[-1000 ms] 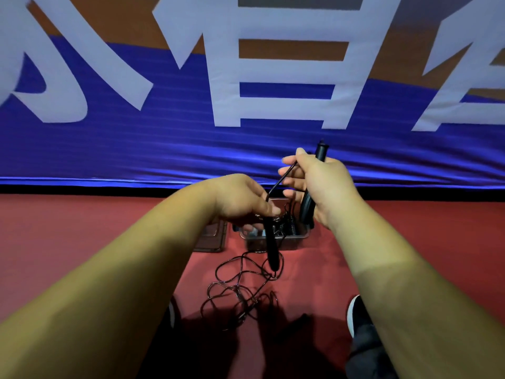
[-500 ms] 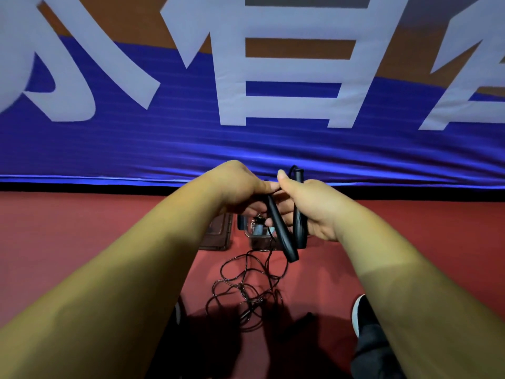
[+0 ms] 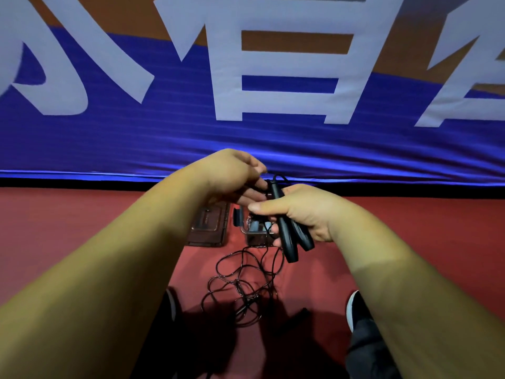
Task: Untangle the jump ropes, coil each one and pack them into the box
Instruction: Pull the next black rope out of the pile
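My right hand (image 3: 306, 214) grips two black jump rope handles (image 3: 289, 242) side by side, their lower ends sticking out below the palm. My left hand (image 3: 235, 176) is just left of the handles' tops, fingers at the thin black cord where it leaves them; I cannot tell whether they pinch it. From the handles the black rope (image 3: 240, 285) hangs down into a loose tangle on the red floor. Another black handle (image 3: 296, 318) lies on the floor by the tangle. A small clear box (image 3: 254, 231) sits on the floor under my hands, partly hidden by them.
A dark flat lid or tray (image 3: 209, 225) lies left of the box. A blue, orange and white banner (image 3: 246, 105) covers the wall right behind. My shoes show at the floor, left (image 3: 170, 302) and right (image 3: 355, 310) of the tangle.
The second handle, held by my left hand a second ago, has been brought beside the first and both now sit in my right hand. My left hand has let go and moved up.
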`<state>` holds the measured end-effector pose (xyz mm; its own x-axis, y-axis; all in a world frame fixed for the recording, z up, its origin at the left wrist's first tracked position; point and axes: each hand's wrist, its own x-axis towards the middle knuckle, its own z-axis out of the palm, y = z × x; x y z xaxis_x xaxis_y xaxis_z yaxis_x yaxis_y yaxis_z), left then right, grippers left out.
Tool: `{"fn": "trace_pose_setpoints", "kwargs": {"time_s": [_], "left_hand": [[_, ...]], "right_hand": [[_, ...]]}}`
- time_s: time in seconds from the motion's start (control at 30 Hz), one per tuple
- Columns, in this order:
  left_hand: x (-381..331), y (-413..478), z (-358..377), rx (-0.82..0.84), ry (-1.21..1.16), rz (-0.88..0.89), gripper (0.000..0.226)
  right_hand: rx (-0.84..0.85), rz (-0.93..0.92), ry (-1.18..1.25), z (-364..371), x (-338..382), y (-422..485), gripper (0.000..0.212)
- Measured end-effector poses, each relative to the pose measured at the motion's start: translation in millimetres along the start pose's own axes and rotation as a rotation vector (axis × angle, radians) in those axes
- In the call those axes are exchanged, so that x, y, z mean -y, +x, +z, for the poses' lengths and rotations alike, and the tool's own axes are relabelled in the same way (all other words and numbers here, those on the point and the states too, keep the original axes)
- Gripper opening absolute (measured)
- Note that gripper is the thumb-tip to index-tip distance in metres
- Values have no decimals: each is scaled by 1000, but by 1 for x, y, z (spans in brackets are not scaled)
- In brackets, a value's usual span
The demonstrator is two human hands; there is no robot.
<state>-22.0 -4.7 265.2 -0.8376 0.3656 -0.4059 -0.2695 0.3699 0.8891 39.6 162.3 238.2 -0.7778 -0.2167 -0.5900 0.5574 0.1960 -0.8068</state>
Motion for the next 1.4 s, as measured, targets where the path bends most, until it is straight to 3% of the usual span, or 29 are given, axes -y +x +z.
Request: {"fn": "trace_pose_setpoints", "kwargs": {"time_s": [0.1, 0.17, 0.27, 0.4, 0.5, 0.57, 0.77, 0.83, 0.93, 1.1, 1.2, 1.4], "left_hand": [[6, 5, -1, 10, 309, 143, 41], [8, 4, 2, 51, 435, 208, 45], [12, 4, 9, 78, 503, 233, 36], [12, 6, 14, 8, 547, 374, 56], [11, 8, 18, -6, 664, 516, 47], [13, 12, 19, -77, 706, 509, 36], [12, 24, 21, -285, 741, 499, 14], [8, 25, 21, -353, 725, 469, 10], [3, 25, 26, -329, 701, 457, 10], [-6, 21, 31, -252, 592, 454, 14], [-16, 19, 32, -295, 549, 487, 11], [-27, 15, 34, -347, 450, 460, 10]], "right_hand": [[-62, -14, -87, -3, -4, 1, 28], [-69, -31, -123, -4, -3, 0, 24], [-87, -49, -162, -5, -2, -3, 21], [-91, -36, -178, -6, -2, -6, 23], [-110, -9, -104, -9, -1, -6, 24], [-108, -11, -60, -12, -1, -7, 26], [-168, -124, -32, -16, -2, -9, 40], [-202, -159, -21, -18, 1, -10, 36], [-237, -211, -43, -23, 6, -13, 23], [-272, -257, -121, -29, 13, -14, 33], [-284, -283, -116, -32, 17, -16, 29], [-509, -361, -382, -37, 25, -20, 21]]}}
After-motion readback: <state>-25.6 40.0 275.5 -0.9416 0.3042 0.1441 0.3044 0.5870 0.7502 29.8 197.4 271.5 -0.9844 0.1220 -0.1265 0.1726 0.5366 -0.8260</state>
